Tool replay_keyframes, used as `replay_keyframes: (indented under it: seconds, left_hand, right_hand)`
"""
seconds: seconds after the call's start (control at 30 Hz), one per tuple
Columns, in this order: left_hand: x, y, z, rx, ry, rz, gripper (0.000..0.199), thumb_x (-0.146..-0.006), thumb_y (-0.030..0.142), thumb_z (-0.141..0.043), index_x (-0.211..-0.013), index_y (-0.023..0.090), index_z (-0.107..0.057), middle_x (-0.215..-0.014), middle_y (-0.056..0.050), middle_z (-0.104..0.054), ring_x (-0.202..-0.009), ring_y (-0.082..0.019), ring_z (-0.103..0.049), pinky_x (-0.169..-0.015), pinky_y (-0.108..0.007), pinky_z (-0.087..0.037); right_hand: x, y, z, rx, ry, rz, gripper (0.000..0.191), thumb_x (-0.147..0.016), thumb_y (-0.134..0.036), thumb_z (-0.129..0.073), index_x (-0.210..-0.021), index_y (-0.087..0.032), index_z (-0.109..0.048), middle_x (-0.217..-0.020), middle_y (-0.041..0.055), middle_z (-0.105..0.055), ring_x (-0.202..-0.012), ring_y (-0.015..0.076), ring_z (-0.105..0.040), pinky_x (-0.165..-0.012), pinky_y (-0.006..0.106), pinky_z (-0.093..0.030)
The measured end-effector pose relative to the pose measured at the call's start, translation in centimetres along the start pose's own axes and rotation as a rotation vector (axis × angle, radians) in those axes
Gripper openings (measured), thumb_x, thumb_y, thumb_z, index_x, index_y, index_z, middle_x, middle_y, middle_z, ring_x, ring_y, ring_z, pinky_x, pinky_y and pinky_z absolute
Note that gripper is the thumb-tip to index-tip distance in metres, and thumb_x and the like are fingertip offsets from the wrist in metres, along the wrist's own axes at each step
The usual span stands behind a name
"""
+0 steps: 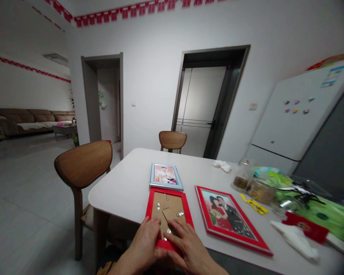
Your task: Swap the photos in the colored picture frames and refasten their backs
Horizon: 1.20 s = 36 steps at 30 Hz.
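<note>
A red picture frame (187, 204) lies face down at the table's near edge, its brown backing board (172, 200) upward. Small metal clips (180, 214) sit around the board, and a thin slit-like mark or stand shows near its middle. My left hand (143, 237) grips the frame's near left side, fingers bent over the red edge. On the near right part rests my right hand (186, 240), its fingers curled over the board beside the lowest clip (168, 231) and its thumb at the near edge. Beyond it, touching or almost touching, lies a light blue framed photo (152, 176).
To the right lies a larger red framed photo (205, 214) of two people. Farther right are glass jars (242, 177), a yellow packet (256, 206), a crumpled white tissue (222, 165), a red packet (306, 227) and green bags (321, 214). Wooden chairs (86, 164) stand around the white table (120, 183).
</note>
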State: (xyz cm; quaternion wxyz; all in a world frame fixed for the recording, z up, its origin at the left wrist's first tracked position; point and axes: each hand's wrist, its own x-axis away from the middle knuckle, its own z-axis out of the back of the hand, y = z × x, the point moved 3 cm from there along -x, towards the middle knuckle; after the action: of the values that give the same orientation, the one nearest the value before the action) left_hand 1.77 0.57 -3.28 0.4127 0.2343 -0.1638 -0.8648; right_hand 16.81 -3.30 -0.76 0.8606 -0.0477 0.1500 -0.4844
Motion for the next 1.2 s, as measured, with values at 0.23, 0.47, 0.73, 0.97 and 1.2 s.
replay_keyframes:
  seconds: [0.23, 0.47, 0.73, 0.97, 1.2]
  left_hand:
    - [0.0, 0.2, 0.9, 0.036, -0.042, 0.013, 0.05, -0.051, 0.036, -0.074, -0.092, 0.016, -0.055, -0.116, -0.011, -0.051, -0.109, -0.025, -0.044, -0.098, -0.041, -0.024]
    - [0.4, -0.2, 1.0, 0.075, -0.041, -0.001, 0.036, -0.051, 0.031, -0.074, -0.077, 0.017, -0.054, -0.12, -0.009, -0.048, -0.112, -0.024, -0.039, -0.099, -0.038, -0.022]
    - [0.0, 0.2, 1.2, 0.095, -0.028, 0.024, 0.038, -0.05, 0.035, -0.075, -0.075, 0.018, -0.054, -0.119, -0.01, -0.049, -0.112, -0.025, -0.04, -0.098, -0.039, -0.023]
    - [-0.1, 0.5, 1.6, 0.095, -0.04, 0.033, 0.037, -0.049, 0.03, -0.077, -0.074, 0.016, -0.054, -0.116, -0.009, -0.05, -0.11, -0.024, -0.041, -0.098, -0.036, -0.023]
    - [0.0, 0.5, 1.7, 0.094, -0.071, 0.032, 0.036, -0.052, 0.03, -0.075, -0.077, 0.017, -0.053, -0.119, -0.007, -0.048, -0.112, -0.023, -0.039, -0.1, -0.036, -0.019]
  right_hand:
    - [0.2, -1.1, 0.0, 0.021, 0.073, 0.011, 0.03, -0.078, -0.039, -0.042, -0.102, -0.027, -0.055, -0.115, 0.0048, -0.05, -0.106, 0.0211, -0.042, -0.09, 0.038, -0.033]
    - [-0.5, -2.2, 0.5, -0.066, 0.02, -0.01, 0.031, -0.07, -0.032, -0.052, -0.101, -0.027, -0.055, -0.106, 0.0021, -0.053, -0.1, 0.0204, -0.04, -0.089, 0.036, -0.03]
    - [-0.8, -2.0, 0.9, -0.092, -0.019, -0.03, 0.04, -0.062, -0.024, -0.053, -0.103, -0.024, -0.053, -0.108, 0.0023, -0.053, -0.1, 0.021, -0.039, -0.091, 0.035, -0.027]
    - [-1.1, -1.6, 0.6, -0.105, -0.024, -0.033, 0.04, -0.062, -0.026, -0.053, -0.103, -0.024, -0.053, -0.108, 0.0026, -0.053, -0.098, 0.0219, -0.04, -0.089, 0.036, -0.027]
    - [-1.7, -1.5, 0.1, -0.069, -0.028, -0.029, 0.035, -0.061, -0.031, -0.056, -0.095, -0.023, -0.054, -0.099, 0.0021, -0.054, -0.091, 0.0198, -0.041, -0.082, 0.034, -0.03]
